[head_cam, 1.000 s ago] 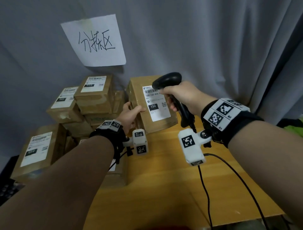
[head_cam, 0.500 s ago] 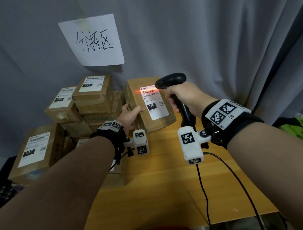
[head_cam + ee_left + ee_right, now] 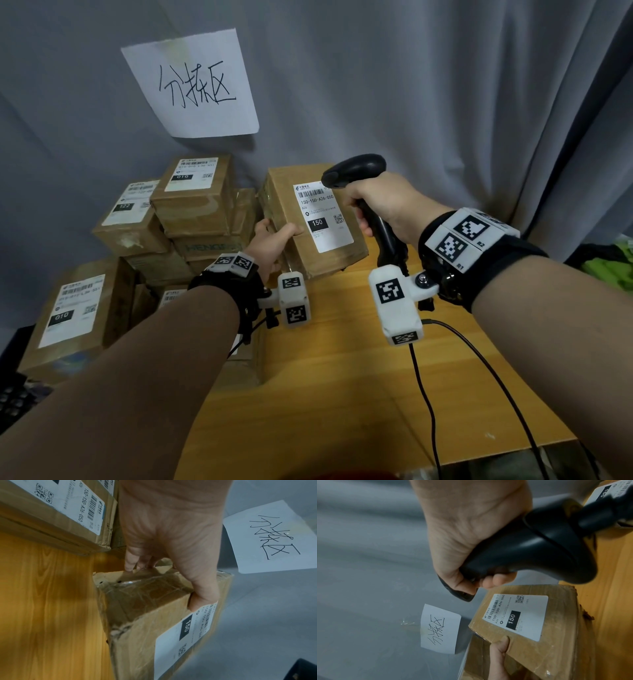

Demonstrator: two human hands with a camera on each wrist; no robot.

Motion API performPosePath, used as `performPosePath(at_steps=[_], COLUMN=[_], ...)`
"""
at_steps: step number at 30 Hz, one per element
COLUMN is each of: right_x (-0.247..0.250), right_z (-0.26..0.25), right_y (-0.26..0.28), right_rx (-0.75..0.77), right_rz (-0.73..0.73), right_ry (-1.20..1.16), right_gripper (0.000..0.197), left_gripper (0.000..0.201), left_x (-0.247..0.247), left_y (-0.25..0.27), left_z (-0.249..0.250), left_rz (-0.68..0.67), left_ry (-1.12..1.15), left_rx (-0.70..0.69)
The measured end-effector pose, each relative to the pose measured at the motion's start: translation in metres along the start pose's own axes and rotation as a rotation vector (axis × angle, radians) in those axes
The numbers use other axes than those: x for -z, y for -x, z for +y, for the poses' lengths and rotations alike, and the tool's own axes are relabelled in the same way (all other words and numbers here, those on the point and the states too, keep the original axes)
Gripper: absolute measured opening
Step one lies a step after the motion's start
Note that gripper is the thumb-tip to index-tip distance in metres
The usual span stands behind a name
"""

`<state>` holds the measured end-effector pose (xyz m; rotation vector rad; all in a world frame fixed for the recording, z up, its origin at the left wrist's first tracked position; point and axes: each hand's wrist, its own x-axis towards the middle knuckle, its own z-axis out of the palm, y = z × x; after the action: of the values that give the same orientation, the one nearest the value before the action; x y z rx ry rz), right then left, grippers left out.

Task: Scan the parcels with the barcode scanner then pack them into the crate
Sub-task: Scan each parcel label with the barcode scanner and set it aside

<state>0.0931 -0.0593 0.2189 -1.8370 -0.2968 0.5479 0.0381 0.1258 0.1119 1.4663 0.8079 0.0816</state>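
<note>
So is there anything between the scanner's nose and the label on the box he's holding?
No. In the head view the barcode scanner points at the label on the held parcel across open air.

You can see two hands (image 3: 274,245) (image 3: 380,202), one black scanner (image 3: 352,169), one paper sign (image 3: 191,85), one wooden table (image 3: 342,377), and at least seven brown boxes (image 3: 308,219).

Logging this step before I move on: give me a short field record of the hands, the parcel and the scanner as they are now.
left hand: grips the parcel's near-left corner, thumb on the labelled face
right hand: grips the scanner handle
parcel: tilted, label up, marked 150
scanner: head close above the barcode; no red line on the label
table: wooden, under the parcel
crate: not in view
</note>
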Motion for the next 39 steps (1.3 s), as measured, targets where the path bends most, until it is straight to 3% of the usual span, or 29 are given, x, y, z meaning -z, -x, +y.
performPosePath(at_steps=[5, 9, 11, 15, 19, 24, 29, 33, 35, 37, 39], right_x=[-0.003, -0.016, -0.029, -0.067, -0.105, -0.151, -0.189, -0.19, -0.18, -0.164, -0.142], right_z=[0.01, 0.041, 0.062, 0.091, 0.093, 0.072, 0.075, 0.077, 0.078, 0.079, 0.08], right_y=[-0.001, -0.008, -0.009, -0.003, -0.001, -0.005, -0.008, -0.015, -0.02, -0.023, -0.027], right_rx=[0.043, 0.0, -0.107, -0.27, -0.242, -0.158, -0.08, -0.094, -0.102, -0.083, -0.062], right_rz=[-0.008, 0.056, -0.017, -0.244, -0.404, -0.466, -0.414, -0.411, -0.399, -0.372, -0.31], right_ry=[-0.073, -0.027, -0.022, -0.087, 0.038, 0.099, 0.062, 0.064, 0.036, 0.016, 0.003], right_gripper=[0.015, 0.01, 0.01, 0.016, 0.027, 0.028, 0.029, 0.028, 0.028, 0.018, 0.009], left_gripper=[0.084, 0.065, 0.053, 0.049, 0.026, 0.036, 0.035, 0.061, 0.07, 0.062, 0.048], left_x=[0.004, 0.022, 0.038, 0.084, 0.133, 0.175, 0.182, 0.174, 0.165, 0.146, 0.12], left_y=[0.007, 0.025, 0.04, 0.067, 0.088, 0.097, 0.078, 0.059, 0.055, 0.053, 0.049], left_z=[-0.002, -0.018, -0.033, -0.061, -0.07, -0.062, -0.056, -0.048, -0.037, -0.022, -0.009], left_rz=[0.012, -0.077, -0.09, -0.124, -0.165, -0.022, 0.168, 0.292, 0.373, 0.395, 0.335], left_ry=[-0.102, -0.161, -0.186, -0.256, -0.274, -0.271, -0.694, -0.864, -0.973, -0.991, -0.931], left_rx=[0.051, 0.031, 0.029, 0.101, 0.228, 0.273, 0.146, 0.15, 0.085, -0.049, -0.19])
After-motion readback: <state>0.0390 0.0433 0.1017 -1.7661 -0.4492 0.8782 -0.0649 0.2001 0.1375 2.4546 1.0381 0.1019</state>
